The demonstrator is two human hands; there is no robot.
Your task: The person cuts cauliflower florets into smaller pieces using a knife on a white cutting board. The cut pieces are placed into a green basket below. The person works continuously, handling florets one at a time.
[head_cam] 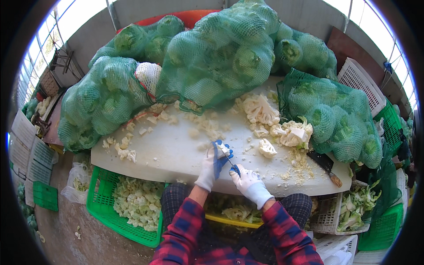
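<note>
My left hand (212,162), in a white work glove with blue coating, holds a small cauliflower piece (223,149) above the white tabletop (185,155). In my right hand (248,184), gloved alike, is a small knife (230,160); its thin blade reaches to the piece in my left hand. Right of my hands lies a cauliflower floret (267,148). Beyond it, larger cut cauliflower pieces (294,134) rest near a cauliflower section (260,109). Crumbs and small florets are scattered about the tabletop.
Green mesh sacks of cauliflower (218,56) line the table's far side. A cleaver (324,165) with a wooden handle lies at the right edge. A green crate (124,232) of florets stands below left, a white crate (338,212) of leaves below right. A yellow-rimmed container (232,222) sits between my knees.
</note>
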